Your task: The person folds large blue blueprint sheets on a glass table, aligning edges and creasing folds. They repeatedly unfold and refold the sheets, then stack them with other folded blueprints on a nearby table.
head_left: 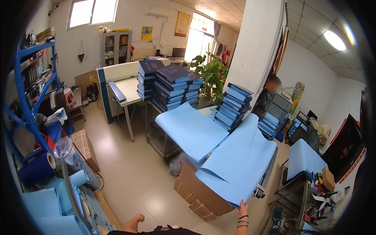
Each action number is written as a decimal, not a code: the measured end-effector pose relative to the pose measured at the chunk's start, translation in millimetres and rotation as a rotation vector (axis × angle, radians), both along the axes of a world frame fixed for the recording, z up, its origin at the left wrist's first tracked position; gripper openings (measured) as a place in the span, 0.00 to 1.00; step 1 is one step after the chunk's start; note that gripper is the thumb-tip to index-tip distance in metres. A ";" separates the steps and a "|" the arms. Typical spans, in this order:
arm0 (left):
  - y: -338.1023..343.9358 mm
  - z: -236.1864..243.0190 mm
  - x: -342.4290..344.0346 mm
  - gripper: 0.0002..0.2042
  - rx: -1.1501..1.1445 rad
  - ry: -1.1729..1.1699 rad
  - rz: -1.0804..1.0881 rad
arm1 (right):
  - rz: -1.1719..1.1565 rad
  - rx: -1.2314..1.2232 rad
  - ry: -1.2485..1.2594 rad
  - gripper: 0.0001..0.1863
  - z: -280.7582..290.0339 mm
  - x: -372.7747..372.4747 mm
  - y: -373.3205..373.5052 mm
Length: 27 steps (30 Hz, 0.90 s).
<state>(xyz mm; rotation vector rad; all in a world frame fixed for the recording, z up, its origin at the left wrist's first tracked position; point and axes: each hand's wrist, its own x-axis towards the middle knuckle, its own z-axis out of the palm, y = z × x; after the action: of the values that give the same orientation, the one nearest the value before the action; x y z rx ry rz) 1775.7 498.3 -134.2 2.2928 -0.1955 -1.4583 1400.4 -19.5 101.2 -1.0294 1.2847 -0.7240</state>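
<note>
Large light-blue sheets [239, 160] of paper or thin card lie over a table and a cardboard box, their ends hanging past the edges. At the near corner of the top sheet is my right hand [242, 210], its fingers closed on the edge, with bracelets at the wrist. My left hand [136, 220] hangs low over the floor, away from the sheets; its fingers look curled in and nothing shows in it. Another blue sheet [192, 127] spreads farther left on the table. Behind it rises a stack of blue-edged dark boxes [234, 107].
More dark-topped boxes [170, 86] are piled at the table's far side. The brown cardboard box [203, 192] stands on the floor. Blue rolls [80, 178] and a blue shelf rack [37, 94] line the left. A person [263, 102] stands by the pillar [254, 51].
</note>
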 end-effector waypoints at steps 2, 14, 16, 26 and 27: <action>17.8 2.6 18.6 0.14 0.076 0.041 0.031 | -0.009 0.003 -0.017 0.35 -4.1 12.4 5.1; -20.8 6.4 47.1 0.17 -0.163 0.136 0.178 | -0.162 0.104 -0.042 0.25 1.9 28.1 -44.3; -39.4 5.9 53.3 0.17 -0.242 0.144 0.237 | -0.147 0.054 0.006 0.23 1.7 33.5 -42.0; -122.7 1.2 83.0 0.17 -0.478 0.151 0.126 | -0.180 0.015 -0.070 0.21 25.2 45.6 -26.2; -125.9 1.2 83.2 0.17 -0.472 0.154 0.118 | -0.175 0.012 -0.080 0.21 27.9 46.3 -23.1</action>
<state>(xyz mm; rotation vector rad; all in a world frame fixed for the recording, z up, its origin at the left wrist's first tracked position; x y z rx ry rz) 1858.9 372.3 -132.9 1.7788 -0.3161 -1.3506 1446.6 -42.6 129.1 -0.8768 1.3187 -0.8808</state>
